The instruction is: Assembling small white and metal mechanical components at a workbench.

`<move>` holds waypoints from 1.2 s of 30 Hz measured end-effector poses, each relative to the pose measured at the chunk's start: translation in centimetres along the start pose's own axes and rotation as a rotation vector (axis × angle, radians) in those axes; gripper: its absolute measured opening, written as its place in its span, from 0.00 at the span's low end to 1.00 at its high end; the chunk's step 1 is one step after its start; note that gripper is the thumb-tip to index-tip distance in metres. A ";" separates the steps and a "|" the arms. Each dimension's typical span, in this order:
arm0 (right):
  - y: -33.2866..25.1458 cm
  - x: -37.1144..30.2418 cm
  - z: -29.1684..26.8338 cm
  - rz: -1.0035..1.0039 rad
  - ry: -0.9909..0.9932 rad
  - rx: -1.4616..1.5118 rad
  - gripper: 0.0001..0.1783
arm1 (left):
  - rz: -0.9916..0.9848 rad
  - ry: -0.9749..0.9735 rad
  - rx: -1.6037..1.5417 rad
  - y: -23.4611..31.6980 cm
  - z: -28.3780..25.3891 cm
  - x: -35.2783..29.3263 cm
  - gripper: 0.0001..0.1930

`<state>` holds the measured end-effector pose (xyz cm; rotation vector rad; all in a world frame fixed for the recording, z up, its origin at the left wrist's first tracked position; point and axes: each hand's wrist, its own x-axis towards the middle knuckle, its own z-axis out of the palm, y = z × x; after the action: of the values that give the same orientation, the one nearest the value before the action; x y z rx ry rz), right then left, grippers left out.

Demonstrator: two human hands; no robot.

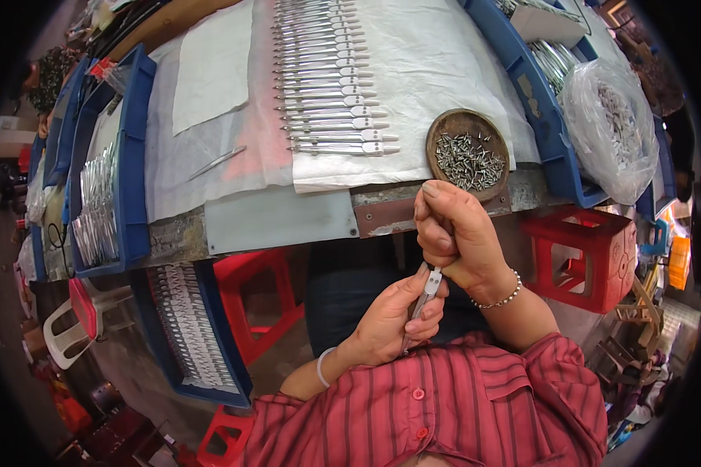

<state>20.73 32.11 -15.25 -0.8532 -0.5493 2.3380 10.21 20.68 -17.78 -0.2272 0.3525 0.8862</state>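
My left hand [389, 315] is closed around a slim silver metal piece [432, 284] whose flat end, marked with two dark dots, points up between thumb and fingers. Just above it, my right hand [459, 233] is closed with thumb and index fingertip pinched together; whatever is between them is too small to make out. Close beyond the right fingertips, a round brown bowl [446, 118] holds many small metal pins or screws [469, 162]. Similar silver pieces [335, 101] lie side by side in a long row on white cloth [413, 78].
Tweezers [218, 161] lie left of the row. Blue bins [135, 163] of metal parts stand at the left; another blue bin [549, 132] and a plastic bag of parts [611, 128] are at right. Below the table edge are red stools [592, 261] and a tray of metal parts [191, 327].
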 end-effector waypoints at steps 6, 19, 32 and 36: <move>-0.2 0.4 1.0 0.026 -0.020 -0.027 0.13 | 0.006 -0.009 -0.038 0.4 0.2 -0.9 0.18; 0.1 0.6 2.3 0.030 -0.074 -0.044 0.12 | 0.102 -0.004 -0.007 0.3 0.4 -2.0 0.17; -3.3 -1.2 1.8 -0.291 -0.109 -0.886 0.05 | 0.115 0.137 0.073 3.4 1.5 -2.6 0.17; -3.6 -1.5 1.7 -0.324 -0.254 -1.191 0.05 | 0.104 0.112 0.048 3.7 1.2 -2.8 0.16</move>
<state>21.86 33.51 -11.43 -0.8147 -2.1019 1.6741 5.86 21.35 -15.80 -0.2164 0.4928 0.9684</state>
